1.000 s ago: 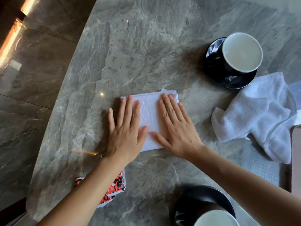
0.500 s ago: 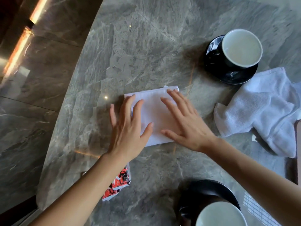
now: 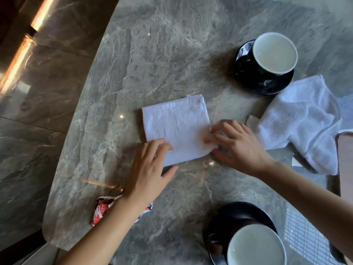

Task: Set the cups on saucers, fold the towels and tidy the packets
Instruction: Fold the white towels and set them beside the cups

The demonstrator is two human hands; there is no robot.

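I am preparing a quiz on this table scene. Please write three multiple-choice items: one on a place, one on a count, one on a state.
1. Where is the red packet?
A. near table edge, under left forearm
B. inside a cup
C. on the crumpled towel

2. How many cups stand on black saucers?
A. one
B. two
C. four

3. How is the towel between the hands?
A. crumpled
B. folded flat
C. rolled

Key: 1 A, it shows beside the left wrist; 2 B, far cup and near cup; 3 B, neat rectangle, unlike the crumpled towel.
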